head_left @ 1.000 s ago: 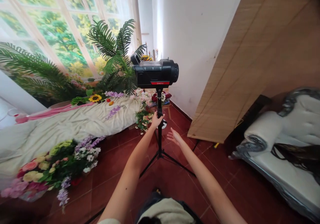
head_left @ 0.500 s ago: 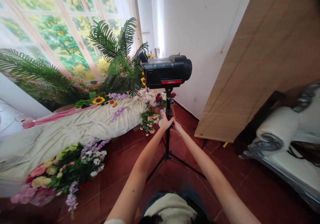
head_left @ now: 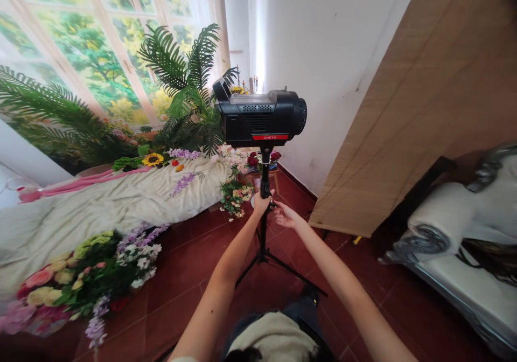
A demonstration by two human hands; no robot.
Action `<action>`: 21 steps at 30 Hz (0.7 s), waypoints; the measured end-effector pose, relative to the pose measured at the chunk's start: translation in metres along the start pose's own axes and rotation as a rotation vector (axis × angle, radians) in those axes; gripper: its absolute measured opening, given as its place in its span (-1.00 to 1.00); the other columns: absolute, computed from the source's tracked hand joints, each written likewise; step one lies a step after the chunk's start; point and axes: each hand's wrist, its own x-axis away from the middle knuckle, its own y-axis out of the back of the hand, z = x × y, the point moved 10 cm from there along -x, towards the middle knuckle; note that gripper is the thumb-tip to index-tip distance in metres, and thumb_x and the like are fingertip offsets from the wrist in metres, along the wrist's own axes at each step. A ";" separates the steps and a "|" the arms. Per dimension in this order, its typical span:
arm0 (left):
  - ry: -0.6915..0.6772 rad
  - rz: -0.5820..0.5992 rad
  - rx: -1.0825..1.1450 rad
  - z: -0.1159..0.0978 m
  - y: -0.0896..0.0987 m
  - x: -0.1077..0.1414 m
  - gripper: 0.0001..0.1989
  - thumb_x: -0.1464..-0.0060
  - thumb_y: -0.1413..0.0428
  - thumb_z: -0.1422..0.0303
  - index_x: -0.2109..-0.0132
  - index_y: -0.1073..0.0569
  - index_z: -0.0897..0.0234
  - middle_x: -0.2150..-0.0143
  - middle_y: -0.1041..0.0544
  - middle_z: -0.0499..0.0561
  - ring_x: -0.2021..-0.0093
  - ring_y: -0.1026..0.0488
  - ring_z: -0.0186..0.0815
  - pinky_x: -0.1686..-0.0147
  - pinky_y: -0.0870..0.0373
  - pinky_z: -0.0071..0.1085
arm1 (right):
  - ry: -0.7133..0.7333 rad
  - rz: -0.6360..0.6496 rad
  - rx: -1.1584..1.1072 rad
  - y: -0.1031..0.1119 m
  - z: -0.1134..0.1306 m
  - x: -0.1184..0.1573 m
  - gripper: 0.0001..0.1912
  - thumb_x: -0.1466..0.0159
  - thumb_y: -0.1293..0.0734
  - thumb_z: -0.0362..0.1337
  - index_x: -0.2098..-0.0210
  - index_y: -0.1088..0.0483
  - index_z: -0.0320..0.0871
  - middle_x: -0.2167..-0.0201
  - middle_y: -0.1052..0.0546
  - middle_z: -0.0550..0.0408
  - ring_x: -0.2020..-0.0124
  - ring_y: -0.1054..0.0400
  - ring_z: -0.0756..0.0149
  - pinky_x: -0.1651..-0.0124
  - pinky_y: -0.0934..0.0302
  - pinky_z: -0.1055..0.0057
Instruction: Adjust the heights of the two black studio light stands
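Note:
A black studio light (head_left: 258,118) with a red label sits on top of a black light stand (head_left: 263,235), its round front facing right. My left hand (head_left: 261,204) is wrapped around the stand's column below the light. Just to the right, my right hand (head_left: 286,215) reaches the column's side with its fingertips closed on a small dark knob (head_left: 273,204). The fingers partly cover the knob. Below my hands, the stand's legs are spread on the floor.
A bed with rumpled cream cloth (head_left: 161,192) lies left, with a large flower bouquet (head_left: 84,276) in front. Palm leaves (head_left: 197,65) rise behind the light. A tan panel (head_left: 363,152) leans right, near a white armchair (head_left: 440,232). Red tiles (head_left: 181,276) cover the floor.
My right hand has shifted from against the column to the knob at its right side. The light and stand sit slightly further left in view. My left hand keeps its hold.

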 end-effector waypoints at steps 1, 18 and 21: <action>0.009 -0.033 -0.013 0.001 0.002 0.000 -0.60 0.14 -0.17 0.03 0.51 -0.40 0.32 0.59 -0.39 -0.04 0.57 -0.32 -0.42 0.54 -0.24 -0.51 | 0.010 0.007 0.001 0.000 0.001 -0.003 -0.61 -0.31 -0.17 -0.13 0.59 -0.12 -0.14 0.77 -0.10 0.34 0.79 0.10 0.62 0.70 0.18 0.65; 0.067 -0.288 -0.220 0.004 0.013 0.000 -0.71 0.13 -0.13 0.20 0.60 -0.40 0.34 0.66 -0.35 -0.03 0.59 -0.31 -0.40 0.58 -0.18 -0.52 | 0.826 -0.459 1.521 0.007 0.071 0.037 -0.66 -0.19 -0.25 0.06 0.40 -0.37 -0.10 0.40 -0.50 0.05 0.35 -0.36 0.27 0.29 -0.18 0.45; 0.087 -0.275 -0.193 0.003 0.013 0.002 -0.74 0.15 -0.15 0.22 0.59 -0.40 0.34 0.66 -0.35 -0.03 0.60 -0.32 -0.38 0.59 -0.18 -0.52 | 0.635 -0.416 1.301 0.021 0.057 0.022 -0.39 -0.26 -0.01 0.18 0.52 -0.39 -0.13 0.52 -0.50 0.05 0.48 -0.38 0.33 0.35 -0.22 0.45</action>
